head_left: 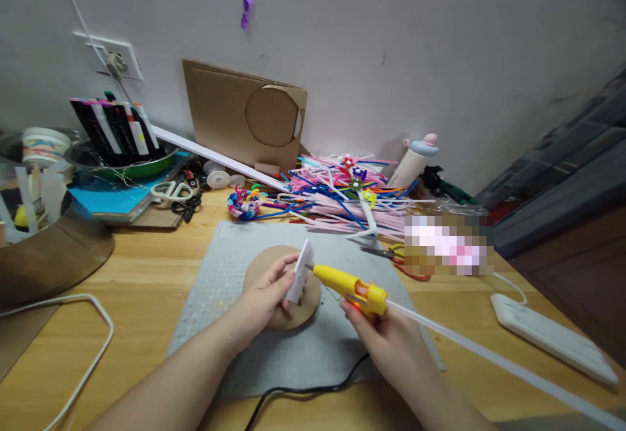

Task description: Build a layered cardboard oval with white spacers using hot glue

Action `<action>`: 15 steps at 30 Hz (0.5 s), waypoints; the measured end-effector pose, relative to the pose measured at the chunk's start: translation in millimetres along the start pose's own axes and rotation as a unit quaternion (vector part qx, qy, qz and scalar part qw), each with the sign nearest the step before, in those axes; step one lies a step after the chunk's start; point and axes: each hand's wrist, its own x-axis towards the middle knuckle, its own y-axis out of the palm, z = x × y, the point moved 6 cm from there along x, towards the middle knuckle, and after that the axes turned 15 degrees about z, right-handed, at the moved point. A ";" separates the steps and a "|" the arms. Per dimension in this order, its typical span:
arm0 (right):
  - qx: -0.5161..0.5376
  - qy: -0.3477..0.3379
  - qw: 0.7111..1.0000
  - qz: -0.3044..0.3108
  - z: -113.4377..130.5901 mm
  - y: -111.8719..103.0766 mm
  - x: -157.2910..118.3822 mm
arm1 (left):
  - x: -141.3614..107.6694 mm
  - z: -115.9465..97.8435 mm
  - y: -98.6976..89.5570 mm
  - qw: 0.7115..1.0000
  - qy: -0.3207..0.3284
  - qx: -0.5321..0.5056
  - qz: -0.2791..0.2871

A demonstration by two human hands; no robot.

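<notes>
My left hand (pixel 276 291) grips a small flat white piece (pixel 300 270), tilted on edge above a round cardboard disc (pixel 261 258). In my right hand (pixel 386 336) is a yellow hot glue gun (pixel 342 281), its nozzle at the face of the white piece. Whether the tip touches it I cannot tell. A long clear glue stick (pixel 479 346) sticks out of the gun's back, and a red light glows near my fingers. Beneath both hands lies a grey cutting mat (pixel 235 359), with the disc resting on it.
Pipe cleaners (pixel 337 206) are heaped behind the mat, near pliers (pixel 384 252). White scissors (pixel 171 191) and a marker holder (pixel 117 134) stand back left. Cut cardboard (pixel 220 108) leans on the wall. A black cable (pixel 303 390) crosses the mat's front edge; a white lamp base (pixel 552 340) lies right.
</notes>
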 end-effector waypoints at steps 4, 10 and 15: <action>-0.025 0.017 1.000 -0.007 -4.9 -5.6 0.1 | -3.6 -6.9 -4.2 0.999 0.021 0.033 -0.021; 0.223 0.055 0.973 0.025 -26.9 -8.1 7.8 | -2.5 -17.6 -34.7 0.987 0.029 -0.142 -0.069; 0.434 0.055 0.897 0.062 -37.4 6.5 15.2 | -14.7 -17.7 -78.9 0.927 0.020 -0.316 -0.200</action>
